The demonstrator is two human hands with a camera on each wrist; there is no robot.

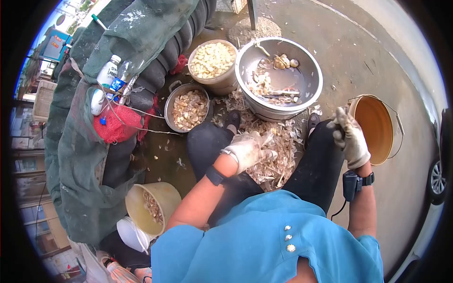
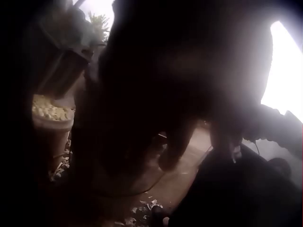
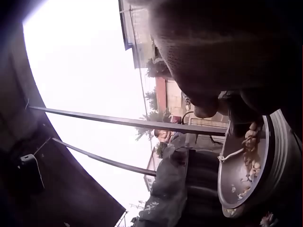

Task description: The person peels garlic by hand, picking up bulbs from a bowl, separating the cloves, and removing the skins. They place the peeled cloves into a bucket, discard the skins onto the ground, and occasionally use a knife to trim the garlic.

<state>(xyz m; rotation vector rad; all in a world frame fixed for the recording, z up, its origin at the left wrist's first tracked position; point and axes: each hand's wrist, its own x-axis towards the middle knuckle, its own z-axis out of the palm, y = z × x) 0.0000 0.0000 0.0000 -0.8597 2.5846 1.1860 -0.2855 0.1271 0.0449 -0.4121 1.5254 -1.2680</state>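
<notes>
My left hand (image 1: 247, 150), in a pale soiled work glove, hovers over a heap of garlic skins (image 1: 278, 165) between the knees. Its thumb stands apart from the other fingers, and no held thing shows there in the head view. In the left wrist view the hand is a dark shape with fingers (image 2: 173, 153) hanging down. My right hand (image 1: 351, 137), gloved too, is raised above the right knee beside a tan bucket (image 1: 373, 127). Its fingers are bent; I cannot tell whether they hold something small. Ahead stands a metal basin (image 1: 306, 101) containing garlic bulbs (image 1: 283, 62) and loose skins.
Left of the basin stand a bucket of peeled cloves (image 1: 212, 59) and a pot of cloves and skins (image 1: 189, 109). A yellowish bucket (image 1: 167, 203) sits by the left elbow. Green netting (image 1: 75, 165), bottles (image 1: 108, 70) and a red mesh bag (image 1: 118, 123) line the left. A car wheel (image 1: 438, 177) appears far right.
</notes>
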